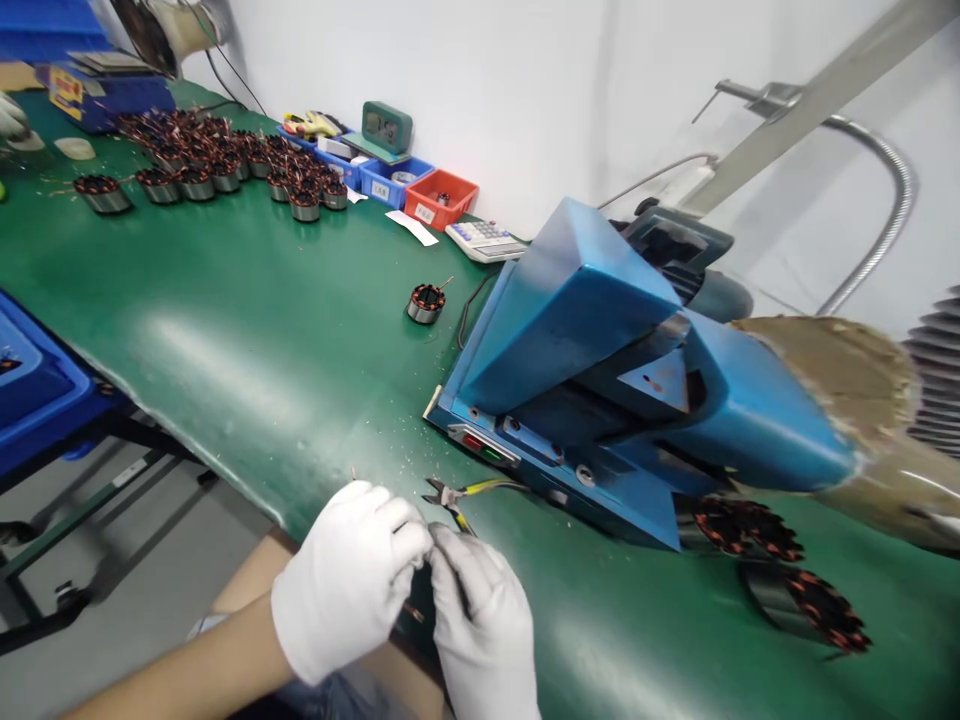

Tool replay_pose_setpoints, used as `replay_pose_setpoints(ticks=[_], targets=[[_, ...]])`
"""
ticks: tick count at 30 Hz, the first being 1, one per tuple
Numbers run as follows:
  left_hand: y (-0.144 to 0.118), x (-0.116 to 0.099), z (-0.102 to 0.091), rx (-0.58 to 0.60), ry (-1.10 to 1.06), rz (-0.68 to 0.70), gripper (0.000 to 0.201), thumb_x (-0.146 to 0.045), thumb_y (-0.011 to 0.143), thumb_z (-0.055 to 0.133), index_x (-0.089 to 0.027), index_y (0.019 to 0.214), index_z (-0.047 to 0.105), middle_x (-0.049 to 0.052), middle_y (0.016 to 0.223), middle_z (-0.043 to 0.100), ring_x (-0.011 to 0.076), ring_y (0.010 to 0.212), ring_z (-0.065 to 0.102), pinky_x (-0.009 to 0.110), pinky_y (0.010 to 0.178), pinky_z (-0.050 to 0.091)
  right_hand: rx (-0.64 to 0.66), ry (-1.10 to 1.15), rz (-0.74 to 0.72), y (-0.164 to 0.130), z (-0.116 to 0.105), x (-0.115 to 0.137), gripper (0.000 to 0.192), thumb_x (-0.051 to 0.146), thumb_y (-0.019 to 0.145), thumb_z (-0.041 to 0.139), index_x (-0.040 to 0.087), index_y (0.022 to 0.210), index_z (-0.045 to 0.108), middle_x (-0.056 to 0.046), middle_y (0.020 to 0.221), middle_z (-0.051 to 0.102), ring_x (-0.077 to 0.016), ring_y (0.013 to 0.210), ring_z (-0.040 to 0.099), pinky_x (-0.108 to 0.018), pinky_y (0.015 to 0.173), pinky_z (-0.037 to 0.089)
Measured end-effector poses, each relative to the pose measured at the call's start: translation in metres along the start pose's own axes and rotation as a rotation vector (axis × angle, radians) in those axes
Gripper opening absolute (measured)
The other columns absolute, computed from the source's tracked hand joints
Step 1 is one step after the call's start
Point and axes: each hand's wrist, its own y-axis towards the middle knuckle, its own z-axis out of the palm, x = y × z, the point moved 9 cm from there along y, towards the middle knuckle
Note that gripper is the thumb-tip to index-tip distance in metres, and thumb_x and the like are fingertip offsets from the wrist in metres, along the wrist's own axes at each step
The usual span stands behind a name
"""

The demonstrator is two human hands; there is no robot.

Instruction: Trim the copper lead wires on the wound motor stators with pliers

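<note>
My left hand (356, 575), in a white glove, is closed around what looks like a copper-wound motor stator, mostly hidden by the fingers. Copper wire ends (412, 611) show below the fingers, and another wire tip rises above the knuckles. Against it, my right hand (484, 620), also gloved, has its fingers pinched together; what lies between them is hidden. Just beyond both hands, cutting pliers (450, 494) with yellow-green handles lie on the green table (300, 340), jaws to the left.
A blue machine (570, 330) with a duct stands at right, several stators (806, 605) beside it. One stator (426, 303) sits alone mid-table. Behind are a stator pile (202, 160), a red bin (442, 195), a calculator (484, 240) and a clock (386, 127). Another person's gloved hand (11, 118) shows far left.
</note>
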Motion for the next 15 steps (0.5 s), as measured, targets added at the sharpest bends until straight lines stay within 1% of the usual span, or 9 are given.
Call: replay_pose_setpoints(ticks=[2, 4, 6, 7, 8, 10, 11, 13, 15], targets=[[0.0, -0.001, 0.001, 0.026, 0.017, 0.011, 0.016, -0.015, 0.086, 0.043, -0.02, 0.081, 0.057, 0.002, 0.086, 0.058, 0.0202, 0.078, 0.049, 0.038, 0.073, 0.037, 0.129, 0.154, 0.316, 0.003, 0.013, -0.016, 0.022, 0.033, 0.083, 0.055, 0.021, 0.067, 0.064, -0.004, 0.061, 0.066, -0.0193, 0.055, 0.06, -0.031, 0.055, 0.046], [0.0, -0.001, 0.001, 0.045, 0.039, 0.023, 0.013, -0.012, 0.083, 0.047, -0.02, 0.083, 0.058, 0.002, 0.089, 0.058, 0.02, 0.08, 0.049, 0.038, 0.075, 0.038, 0.325, 0.518, 0.664, -0.008, 0.037, -0.027, 0.035, 0.042, 0.083, 0.051, 0.022, 0.055, 0.049, 0.002, 0.046, 0.052, -0.0125, 0.041, 0.045, -0.025, 0.044, 0.036], [0.0, -0.002, 0.002, 0.056, 0.054, 0.035, 0.012, -0.012, 0.081, 0.05, -0.02, 0.084, 0.058, 0.002, 0.09, 0.059, 0.0196, 0.08, 0.05, 0.037, 0.075, 0.037, 0.523, 0.828, 0.861, -0.018, 0.054, -0.02, 0.04, 0.049, 0.081, 0.05, 0.023, 0.052, 0.043, 0.006, 0.039, 0.042, -0.0095, 0.034, 0.035, -0.023, 0.039, 0.029], [0.0, -0.002, 0.002, 0.057, 0.055, 0.038, 0.012, -0.012, 0.081, 0.05, -0.02, 0.084, 0.059, 0.002, 0.09, 0.059, 0.0192, 0.08, 0.05, 0.037, 0.075, 0.037, 0.603, 0.881, 0.89, -0.019, 0.056, -0.017, 0.038, 0.048, 0.078, 0.053, 0.022, 0.052, 0.045, 0.006, 0.038, 0.042, -0.0092, 0.034, 0.035, -0.023, 0.039, 0.028], [-0.001, -0.002, 0.002, 0.056, 0.053, 0.041, 0.012, -0.012, 0.082, 0.05, -0.021, 0.084, 0.059, 0.001, 0.091, 0.059, 0.019, 0.079, 0.05, 0.037, 0.074, 0.037, 0.647, 0.834, 0.877, -0.018, 0.053, -0.017, 0.034, 0.044, 0.075, 0.057, 0.021, 0.052, 0.048, 0.005, 0.039, 0.045, -0.0095, 0.035, 0.038, -0.023, 0.039, 0.029], [-0.001, -0.002, 0.003, 0.044, 0.049, 0.051, 0.013, -0.014, 0.083, 0.048, -0.021, 0.084, 0.059, 0.001, 0.091, 0.06, 0.0193, 0.078, 0.05, 0.037, 0.073, 0.037, 0.602, 0.536, 0.728, -0.007, 0.036, -0.026, 0.016, 0.03, 0.069, 0.065, 0.018, 0.06, 0.059, 0.001, 0.05, 0.058, -0.0125, 0.045, 0.049, -0.024, 0.047, 0.036], [-0.001, -0.001, 0.003, 0.041, 0.049, 0.054, 0.014, -0.014, 0.084, 0.047, -0.021, 0.085, 0.058, 0.002, 0.091, 0.06, 0.0196, 0.078, 0.05, 0.037, 0.073, 0.037, 0.527, 0.353, 0.585, 0.003, 0.024, -0.027, 0.007, 0.025, 0.068, 0.066, 0.018, 0.067, 0.064, -0.002, 0.059, 0.064, -0.0149, 0.053, 0.054, -0.026, 0.053, 0.04], [-0.001, -0.002, 0.004, 0.041, 0.052, 0.061, 0.015, -0.015, 0.086, 0.045, -0.021, 0.086, 0.058, 0.002, 0.091, 0.06, 0.0201, 0.079, 0.049, 0.038, 0.073, 0.037, 0.337, 0.064, 0.252, 0.017, 0.004, -0.013, 0.013, 0.023, 0.07, 0.063, 0.021, 0.081, 0.07, -0.007, 0.074, 0.071, -0.0205, 0.066, 0.06, -0.032, 0.064, 0.045], [-0.001, -0.002, 0.004, 0.064, 0.053, 0.055, 0.016, -0.015, 0.087, 0.044, -0.02, 0.087, 0.059, 0.003, 0.091, 0.059, 0.0204, 0.08, 0.05, 0.038, 0.075, 0.038, 0.21, 0.032, 0.085, 0.018, -0.002, 0.0, 0.016, 0.027, 0.074, 0.06, 0.022, 0.084, 0.072, -0.009, 0.075, 0.071, -0.0223, 0.068, 0.06, -0.036, 0.067, 0.045]])
